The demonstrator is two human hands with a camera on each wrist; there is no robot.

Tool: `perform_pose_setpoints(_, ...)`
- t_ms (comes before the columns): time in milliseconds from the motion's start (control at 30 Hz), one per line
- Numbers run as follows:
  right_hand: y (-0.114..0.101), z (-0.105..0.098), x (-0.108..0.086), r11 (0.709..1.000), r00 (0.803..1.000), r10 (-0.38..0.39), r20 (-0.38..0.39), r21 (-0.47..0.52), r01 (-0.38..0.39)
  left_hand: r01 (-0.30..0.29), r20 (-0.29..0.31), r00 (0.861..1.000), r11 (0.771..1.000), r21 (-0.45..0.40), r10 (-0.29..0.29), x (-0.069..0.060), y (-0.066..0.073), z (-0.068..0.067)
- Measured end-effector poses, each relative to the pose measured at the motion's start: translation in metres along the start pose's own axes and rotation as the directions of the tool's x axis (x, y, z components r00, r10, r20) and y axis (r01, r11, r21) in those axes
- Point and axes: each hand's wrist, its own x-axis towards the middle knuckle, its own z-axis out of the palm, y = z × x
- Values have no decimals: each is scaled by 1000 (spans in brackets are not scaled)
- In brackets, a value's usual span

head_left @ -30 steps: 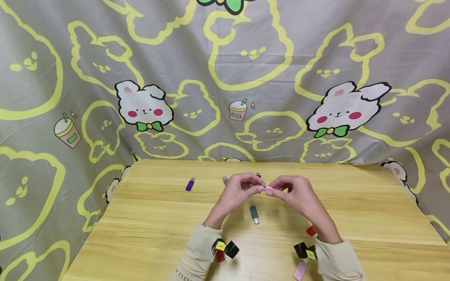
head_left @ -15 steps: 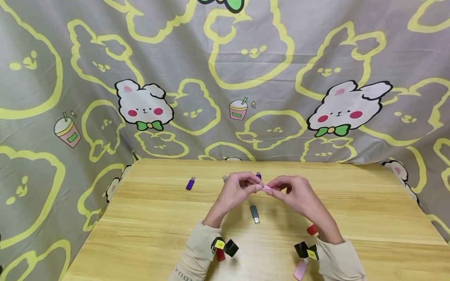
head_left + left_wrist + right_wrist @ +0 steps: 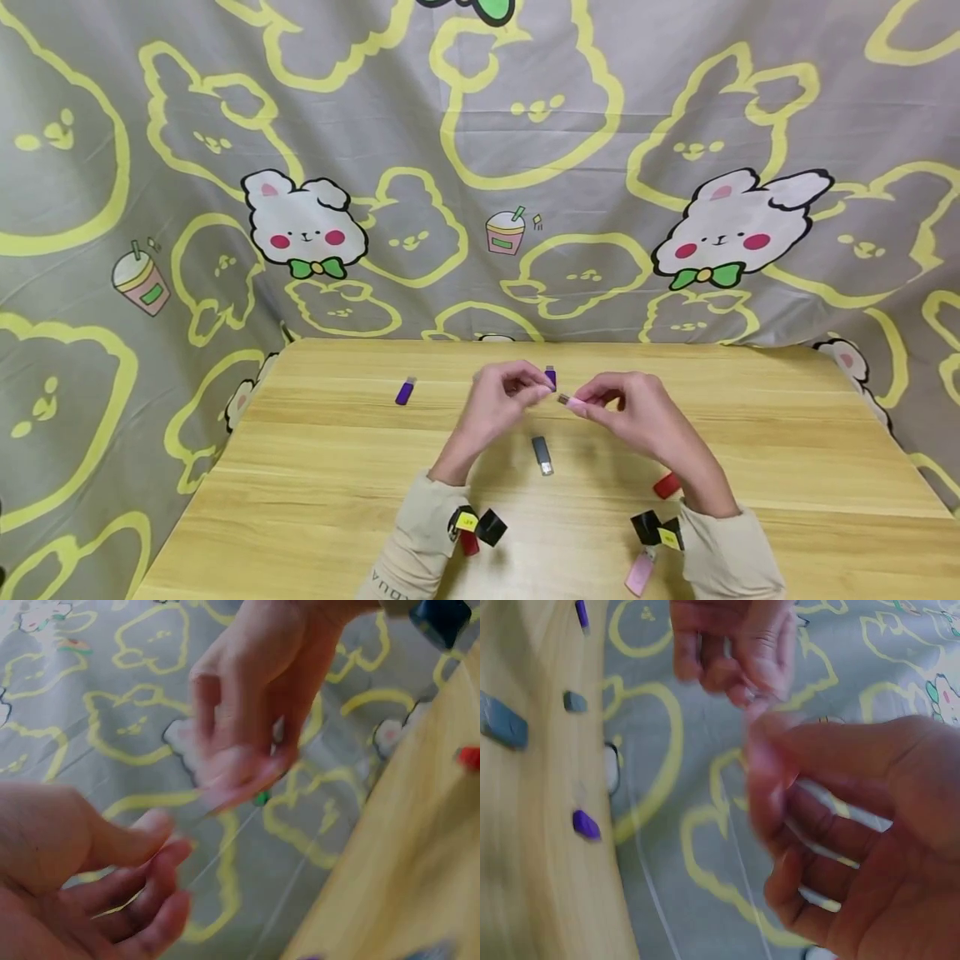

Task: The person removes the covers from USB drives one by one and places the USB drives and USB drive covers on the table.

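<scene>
My right hand (image 3: 630, 408) pinches a pink USB flash drive (image 3: 574, 402) above the table, its metal plug pointing toward the left hand. The left hand (image 3: 502, 400) is beside the plug, fingertips a small gap away in the head view. In the left wrist view its thumb and fingers (image 3: 161, 851) are loosely bent, and I see nothing between them. Both wrist views are blurred where the hands meet. Below the hands a grey flash drive (image 3: 542, 455) lies on the table. A purple one (image 3: 551, 378) lies just behind the left fingertips.
Another purple flash drive (image 3: 404, 392) lies at the far left. Two red ones (image 3: 665, 485) and a second pink one (image 3: 640, 572) lie near the forearms, partly covered. A small grey one (image 3: 574, 702) shows in the right wrist view. A patterned curtain (image 3: 420, 125) hangs behind the table (image 3: 315, 467).
Both hands met at the pink flash drive before; now the left hand has drawn away to the left, and the metal plug shows between them. The right hand has kept its pinch.
</scene>
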Motion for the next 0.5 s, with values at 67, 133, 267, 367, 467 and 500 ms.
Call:
perform_pose_setpoints(67, 4, -8, -3, 1000, 1000, 27, -3, -13, -27, 17, -95, 995, 1000, -3, -18, -2, -1, -12)
perform_pose_setpoints(133, 8, -16, -6, 999, 998, 53, -16, -10, -53, 28, -172, 985, 999, -25, -32, -3, -3, -24)
perform_pose_setpoints(267, 15, -22, -7, 997, 997, 73, -23, 35, -72, 18, -138, 990, 999, -33, -22, -3, -6, -33)
perform_pose_setpoints(367, 20, -16, -2, 994, 995, 96, -30, 61, -94, 27, -60, 998, 1000, -9, -28, 0, -7, -30)
perform_pose_setpoints(467, 27, -8, 3, 986, 987, 152, -43, 78, -149, 35, -33, 999, 999, 13, -35, 0, -7, -27)
perform_pose_setpoints(500, 30, -5, 6, 982, 983, 174, -51, 84, -170, 38, -33, 999, 999, 17, -38, 0, -7, -26)
